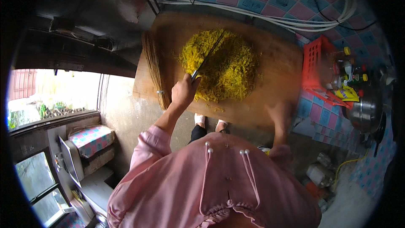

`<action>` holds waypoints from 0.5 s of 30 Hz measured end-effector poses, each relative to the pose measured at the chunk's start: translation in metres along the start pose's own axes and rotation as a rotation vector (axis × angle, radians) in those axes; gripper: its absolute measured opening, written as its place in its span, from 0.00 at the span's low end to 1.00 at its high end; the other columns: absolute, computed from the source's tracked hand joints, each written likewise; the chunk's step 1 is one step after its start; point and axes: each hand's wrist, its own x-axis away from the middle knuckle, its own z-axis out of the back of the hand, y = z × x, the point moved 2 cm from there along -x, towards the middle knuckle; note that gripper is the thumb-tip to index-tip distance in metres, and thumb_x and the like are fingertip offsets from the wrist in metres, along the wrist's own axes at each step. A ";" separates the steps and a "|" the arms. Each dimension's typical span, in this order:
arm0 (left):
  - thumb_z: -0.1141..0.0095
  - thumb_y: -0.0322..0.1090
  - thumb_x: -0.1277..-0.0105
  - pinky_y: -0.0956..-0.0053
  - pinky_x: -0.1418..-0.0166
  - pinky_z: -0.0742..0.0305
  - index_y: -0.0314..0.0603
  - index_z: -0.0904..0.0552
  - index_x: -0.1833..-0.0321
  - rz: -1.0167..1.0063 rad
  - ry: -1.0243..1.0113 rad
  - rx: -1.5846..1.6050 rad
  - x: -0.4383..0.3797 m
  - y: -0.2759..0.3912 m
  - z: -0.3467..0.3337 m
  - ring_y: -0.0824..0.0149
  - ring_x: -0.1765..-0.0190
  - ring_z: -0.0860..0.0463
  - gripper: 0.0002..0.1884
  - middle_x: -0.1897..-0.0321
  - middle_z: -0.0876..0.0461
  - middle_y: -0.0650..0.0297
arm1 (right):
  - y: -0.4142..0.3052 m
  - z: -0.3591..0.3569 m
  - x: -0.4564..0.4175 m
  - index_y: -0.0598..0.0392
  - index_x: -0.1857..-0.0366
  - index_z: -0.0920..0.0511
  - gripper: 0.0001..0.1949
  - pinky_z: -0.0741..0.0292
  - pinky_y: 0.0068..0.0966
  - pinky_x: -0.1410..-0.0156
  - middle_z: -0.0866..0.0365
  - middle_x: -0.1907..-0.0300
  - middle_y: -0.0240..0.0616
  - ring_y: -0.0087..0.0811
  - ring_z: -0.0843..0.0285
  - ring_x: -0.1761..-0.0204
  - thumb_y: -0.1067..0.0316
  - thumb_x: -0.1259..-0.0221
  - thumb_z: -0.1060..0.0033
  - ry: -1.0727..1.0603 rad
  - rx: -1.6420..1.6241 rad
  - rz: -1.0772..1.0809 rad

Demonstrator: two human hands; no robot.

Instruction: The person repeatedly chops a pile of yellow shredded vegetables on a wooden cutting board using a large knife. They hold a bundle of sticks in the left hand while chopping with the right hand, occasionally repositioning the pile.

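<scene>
My left hand (184,91) grips the handle of a long, dark-bladed knife (208,56). Its blade slants up and right over a broad heap of shredded yellow-green plant matter (239,79), and the tip reaches the heap's far part. The heap lies on a large wooden board (278,60). Blurred, my right hand (278,109) is at the board's near right part, apart from the heap; whether its fingers are closed or hold anything does not show.
A bundled straw brush (153,66) lies along the board's left side. At the right stand a red plastic basket (311,60), bottles and a metal pot (365,114). White cables (275,20) run along the tiled wall behind the board. Plastic containers (319,174) sit low at the right.
</scene>
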 end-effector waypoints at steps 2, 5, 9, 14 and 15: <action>0.42 0.55 0.31 0.48 0.67 0.23 0.40 0.24 0.66 -0.041 0.027 0.039 0.001 0.011 0.021 0.40 0.70 0.16 0.22 0.76 0.17 0.44 | 0.007 -0.008 -0.002 0.64 0.55 0.17 0.31 0.29 0.44 0.37 0.18 0.54 0.60 0.55 0.24 0.45 0.47 0.59 0.22 0.082 -0.008 0.020; 0.41 0.55 0.32 0.49 0.68 0.22 0.40 0.22 0.66 -0.056 0.019 0.037 0.000 0.003 0.018 0.40 0.70 0.16 0.22 0.76 0.17 0.45 | 0.017 -0.020 -0.007 0.65 0.56 0.17 0.31 0.28 0.44 0.38 0.17 0.57 0.60 0.55 0.23 0.46 0.48 0.59 0.21 0.068 -0.035 0.005; 0.40 0.53 0.33 0.51 0.68 0.22 0.41 0.22 0.65 -0.044 0.141 0.001 -0.012 -0.010 0.017 0.40 0.70 0.16 0.19 0.76 0.17 0.45 | 0.010 -0.016 -0.005 0.65 0.56 0.18 0.31 0.25 0.44 0.41 0.16 0.58 0.59 0.54 0.22 0.46 0.49 0.61 0.21 0.069 -0.177 0.007; 0.44 0.55 0.31 0.48 0.63 0.22 0.39 0.21 0.64 0.048 0.077 -0.016 -0.030 -0.043 0.018 0.39 0.65 0.16 0.22 0.74 0.16 0.43 | -0.006 0.002 0.003 0.64 0.56 0.18 0.31 0.23 0.44 0.44 0.17 0.58 0.59 0.53 0.22 0.46 0.51 0.63 0.20 0.085 0.003 0.029; 0.44 0.55 0.31 0.48 0.62 0.22 0.38 0.21 0.64 0.056 0.037 -0.053 -0.033 -0.047 0.015 0.38 0.64 0.16 0.22 0.73 0.16 0.43 | -0.007 0.003 0.000 0.64 0.56 0.18 0.31 0.23 0.44 0.44 0.17 0.58 0.59 0.53 0.22 0.46 0.51 0.64 0.20 0.081 -0.009 0.048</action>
